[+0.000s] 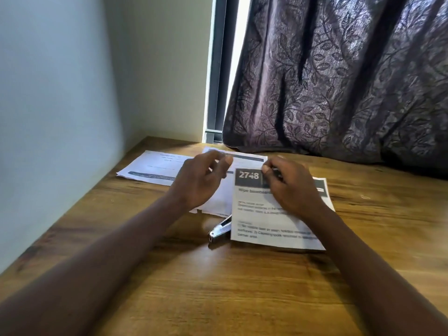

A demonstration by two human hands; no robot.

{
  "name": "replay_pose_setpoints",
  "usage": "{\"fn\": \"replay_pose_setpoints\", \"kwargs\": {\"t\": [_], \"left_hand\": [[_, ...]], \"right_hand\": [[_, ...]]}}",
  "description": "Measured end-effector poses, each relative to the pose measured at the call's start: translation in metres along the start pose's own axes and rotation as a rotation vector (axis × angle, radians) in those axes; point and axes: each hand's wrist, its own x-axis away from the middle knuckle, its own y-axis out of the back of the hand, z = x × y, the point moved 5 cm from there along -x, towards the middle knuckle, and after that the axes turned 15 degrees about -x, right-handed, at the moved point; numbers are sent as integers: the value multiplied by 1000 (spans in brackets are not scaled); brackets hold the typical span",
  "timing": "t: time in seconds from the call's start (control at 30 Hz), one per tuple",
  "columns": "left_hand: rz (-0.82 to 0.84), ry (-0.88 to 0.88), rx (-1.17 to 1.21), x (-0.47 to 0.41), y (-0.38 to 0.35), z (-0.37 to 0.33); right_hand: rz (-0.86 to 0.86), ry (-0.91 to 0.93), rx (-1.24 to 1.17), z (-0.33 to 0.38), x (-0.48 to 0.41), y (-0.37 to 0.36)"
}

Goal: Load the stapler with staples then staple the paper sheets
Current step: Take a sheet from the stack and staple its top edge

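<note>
A pale wall is standing left of the wooden desk. The left hand is hovering over paper sheets, its grip loosely open, holding nothing. The stapler is lying half under a sheet headed "2748". The right hand is pinching something small. A leaf-patterned curtain is hanging at right.

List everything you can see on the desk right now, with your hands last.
stapler: one, silver metal, near desk centre, partly under the front sheet
paper sheets: several, white with dark printed bands, spread mid-desk; exact count unclear
desk: one, brown wood, fills foreground
curtain: one, dark purple leaf pattern, behind desk on the right
wall: pale, left
left hand: fingers open, above the sheets
right hand: on the front sheet, pinching something small, unclear
</note>
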Motion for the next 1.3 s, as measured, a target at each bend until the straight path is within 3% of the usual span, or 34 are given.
{"fn": "replay_pose_setpoints", "kwargs": {"t": [0.1, 0.23, 0.4, 0.53, 0.7, 0.77, 0.87, 1.03, 1.3], "left_hand": [[174, -47, -266, 7, 3, 7], [318, -109, -360, 21, 7, 1], [475, -203, -521, 31, 3, -18], [372, -227, -371, 33, 6, -23], [106, -20, 187, 20, 31, -4], [-4, -37, 297, 16, 47, -2], [-8, -162, 214, 9, 66, -12], [81, -353, -137, -13, 78, -48], [277, -434, -328, -29, 84, -84]], "right_hand": [[-107, 0, -3, -22, 5, 28], [-255, -29, -106, -38, 6, 57], [-209, -33, -82, -34, 9, 46], [-197, 38, 19, -18, 8, 34], [-196, 129, 128, -3, 9, 26], [-202, 179, 191, 3, 10, 24], [-249, 262, 232, 12, 11, 24], [-327, 397, 228, 24, 15, 27], [-363, 490, 200, 34, 21, 31]]}}
